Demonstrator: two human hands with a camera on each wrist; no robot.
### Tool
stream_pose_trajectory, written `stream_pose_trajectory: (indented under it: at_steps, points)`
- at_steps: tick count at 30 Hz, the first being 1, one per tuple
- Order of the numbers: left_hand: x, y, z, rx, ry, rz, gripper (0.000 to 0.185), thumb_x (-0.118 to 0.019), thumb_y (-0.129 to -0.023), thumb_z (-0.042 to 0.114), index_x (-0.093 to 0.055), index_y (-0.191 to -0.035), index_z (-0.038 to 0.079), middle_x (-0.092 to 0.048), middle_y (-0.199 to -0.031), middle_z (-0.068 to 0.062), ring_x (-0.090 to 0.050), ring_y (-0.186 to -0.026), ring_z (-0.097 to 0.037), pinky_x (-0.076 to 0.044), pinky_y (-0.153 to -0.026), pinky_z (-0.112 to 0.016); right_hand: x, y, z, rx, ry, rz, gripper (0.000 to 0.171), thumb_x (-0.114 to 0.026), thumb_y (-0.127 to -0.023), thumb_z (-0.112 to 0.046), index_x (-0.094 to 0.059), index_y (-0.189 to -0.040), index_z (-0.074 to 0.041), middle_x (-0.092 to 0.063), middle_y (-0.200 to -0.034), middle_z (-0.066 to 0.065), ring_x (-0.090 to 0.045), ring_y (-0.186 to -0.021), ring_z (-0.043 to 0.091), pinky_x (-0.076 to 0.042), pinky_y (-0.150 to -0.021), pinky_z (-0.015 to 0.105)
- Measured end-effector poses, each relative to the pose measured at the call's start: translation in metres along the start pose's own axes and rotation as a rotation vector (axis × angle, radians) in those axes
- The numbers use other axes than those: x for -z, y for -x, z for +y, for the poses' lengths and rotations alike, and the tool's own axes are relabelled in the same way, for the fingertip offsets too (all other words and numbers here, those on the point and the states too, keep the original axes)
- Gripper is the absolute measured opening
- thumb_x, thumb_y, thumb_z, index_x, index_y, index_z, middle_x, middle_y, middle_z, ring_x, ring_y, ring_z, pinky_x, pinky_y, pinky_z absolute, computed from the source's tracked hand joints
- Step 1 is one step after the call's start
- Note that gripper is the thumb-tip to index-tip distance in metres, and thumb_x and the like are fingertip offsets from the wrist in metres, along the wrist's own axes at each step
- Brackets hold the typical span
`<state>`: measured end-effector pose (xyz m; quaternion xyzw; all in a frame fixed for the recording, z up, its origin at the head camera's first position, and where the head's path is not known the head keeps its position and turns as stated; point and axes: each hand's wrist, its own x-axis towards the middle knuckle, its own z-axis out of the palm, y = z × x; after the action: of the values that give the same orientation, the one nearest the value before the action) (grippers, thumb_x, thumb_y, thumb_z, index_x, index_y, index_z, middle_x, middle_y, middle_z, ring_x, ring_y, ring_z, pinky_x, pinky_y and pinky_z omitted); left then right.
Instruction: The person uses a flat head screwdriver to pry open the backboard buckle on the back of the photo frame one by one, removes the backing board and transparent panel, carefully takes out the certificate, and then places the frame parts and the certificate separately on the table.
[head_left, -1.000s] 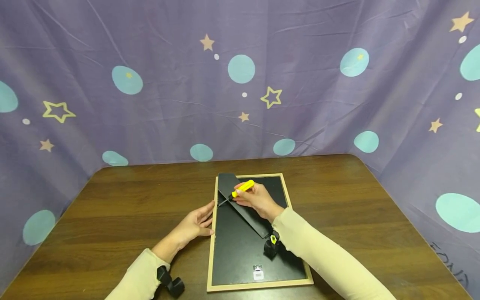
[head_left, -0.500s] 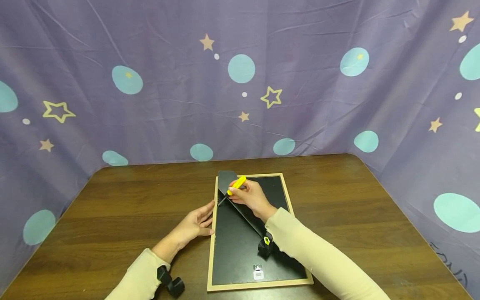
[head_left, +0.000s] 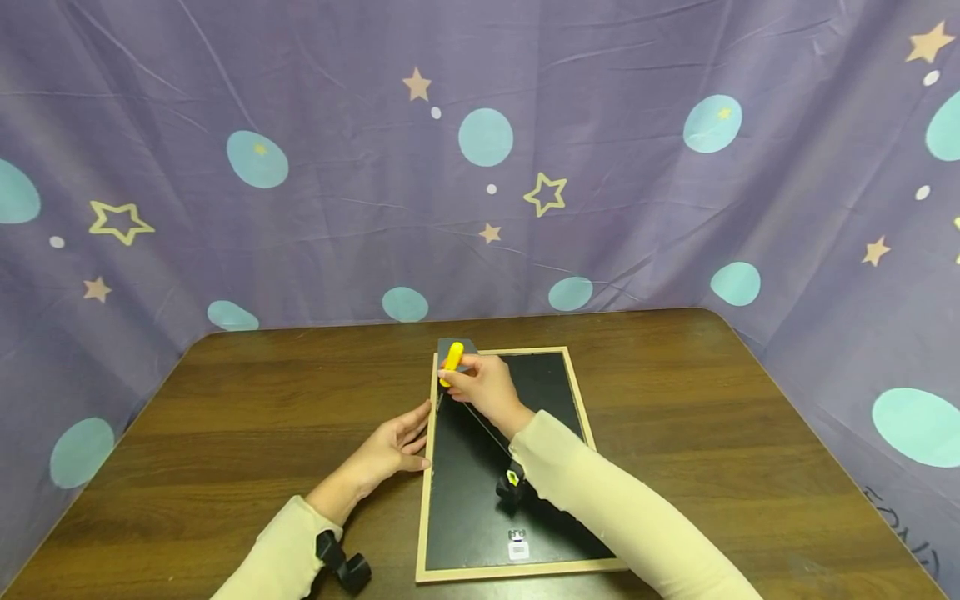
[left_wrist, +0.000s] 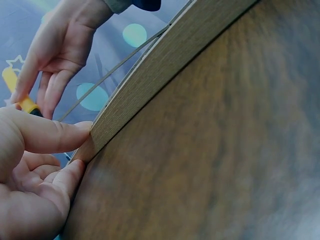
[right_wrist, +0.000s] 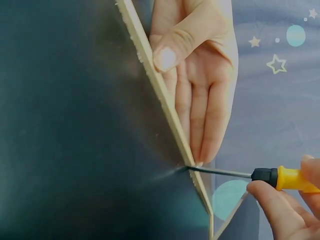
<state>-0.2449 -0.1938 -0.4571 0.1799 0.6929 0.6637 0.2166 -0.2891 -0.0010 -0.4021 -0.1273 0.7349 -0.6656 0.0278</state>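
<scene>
Right hand (head_left: 483, 387) pinches the yellow-handled screwdriver (head_left: 452, 360), its thin metal shaft angled down to the wooden frame's (head_left: 425, 492) left inner edge. Left hand (head_left: 390, 450), fingers straight, braces that rail; black backing (head_left: 480, 500) matte, long axis toward the table's far edge.

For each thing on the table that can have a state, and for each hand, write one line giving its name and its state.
Frame: lies face down on the table, black back up.
Stand: folded out from the back, not flat.
Screwdriver: gripped by the right hand, tip at the frame's left inner edge.
Right hand: curled round the screwdriver.
Left hand: fingers straight, pressed against the frame's left edge.
</scene>
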Motion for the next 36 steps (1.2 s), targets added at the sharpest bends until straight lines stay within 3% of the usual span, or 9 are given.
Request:
stream_pose_trajectory:
  at_steps: [5, 17, 23, 30, 36]
  points:
    - [0.0, 0.0, 0.001, 0.002, 0.003, 0.001, 0.091, -0.06, -0.074, -0.02, -0.005, -0.146, -0.012, -0.001, -0.153, -0.027, -0.013, -0.138, -0.043, -0.042, -0.099, -0.025, -0.004, -0.003, -0.003, 0.008, 0.053, 0.015, 0.025, -0.071, -0.084, -0.011, -0.07, -0.103, 0.005, -0.071, -0.09, 0.018, -0.068, -0.078, 0.04, -0.058, -0.06, 0.026]
    - [0.0, -0.001, 0.001, -0.019, -0.005, -0.005, 0.09, -0.06, -0.073, -0.02, -0.005, -0.145, -0.013, -0.001, -0.153, -0.028, -0.011, -0.138, -0.042, -0.041, -0.101, -0.025, -0.014, -0.005, -0.005, -0.061, 0.046, 0.085, 0.033, -0.077, -0.078, -0.016, -0.071, -0.105, 0.002, -0.072, -0.09, 0.016, -0.07, -0.074, 0.028, -0.058, -0.059, 0.025]
    - [-0.001, -0.001, 0.001, -0.021, -0.019, -0.005, 0.089, -0.06, -0.074, -0.02, -0.005, -0.145, -0.014, -0.002, -0.153, -0.028, -0.01, -0.139, -0.041, -0.038, -0.104, -0.028, -0.02, -0.005, -0.008, -0.013, 0.162, 0.095, 0.034, -0.078, -0.077, -0.017, -0.071, -0.107, -0.001, -0.072, -0.092, 0.014, -0.07, -0.07, 0.029, -0.055, -0.053, 0.02]
    - [0.0, 0.0, 0.001, -0.011, -0.023, -0.008, 0.089, -0.06, -0.074, -0.019, -0.005, -0.144, -0.014, 0.0, -0.153, -0.028, -0.009, -0.139, -0.041, -0.039, -0.103, -0.027, -0.023, -0.005, -0.009, 0.036, 0.173, 0.094, 0.033, -0.078, -0.077, -0.017, -0.071, -0.105, 0.0, -0.072, -0.09, 0.015, -0.069, -0.067, 0.032, -0.053, -0.05, 0.019]
    - [0.001, 0.001, 0.002, -0.01, -0.052, -0.002, 0.088, -0.06, -0.075, -0.018, -0.005, -0.144, -0.015, -0.002, -0.152, -0.03, -0.01, -0.139, -0.042, -0.037, -0.104, -0.028, -0.023, -0.001, -0.007, 0.114, 0.272, 0.065, 0.027, -0.078, -0.078, -0.019, -0.074, -0.099, -0.003, -0.073, -0.087, 0.01, -0.067, -0.063, 0.016, -0.052, -0.051, 0.017]
